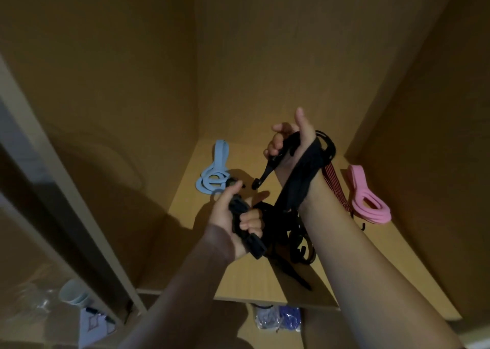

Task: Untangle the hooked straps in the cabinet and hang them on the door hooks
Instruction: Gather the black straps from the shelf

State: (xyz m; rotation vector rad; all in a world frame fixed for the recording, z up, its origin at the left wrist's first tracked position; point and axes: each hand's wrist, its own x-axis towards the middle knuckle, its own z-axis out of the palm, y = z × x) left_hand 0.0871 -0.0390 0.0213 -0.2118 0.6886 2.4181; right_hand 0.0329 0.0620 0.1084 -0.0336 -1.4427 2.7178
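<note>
Dim, warm light is seen. Heavy shadows are cast toward the left edge of the shelf (244,279); straight lines are bowed near the frame edges; the black straps (289,232) seem slightly blurred.

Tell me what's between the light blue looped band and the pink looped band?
The left hand and right hand gripping tangled black hooked straps, plus a red striped strap by the pink looped band; head view.

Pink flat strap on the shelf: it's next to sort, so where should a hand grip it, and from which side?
Probably the coiled near end of the pink flat rubbery strap, from above and in front: its open loop gives a way underneath, the cabinet wall stands close on its right, and a red striped strap lies along its left.
</note>
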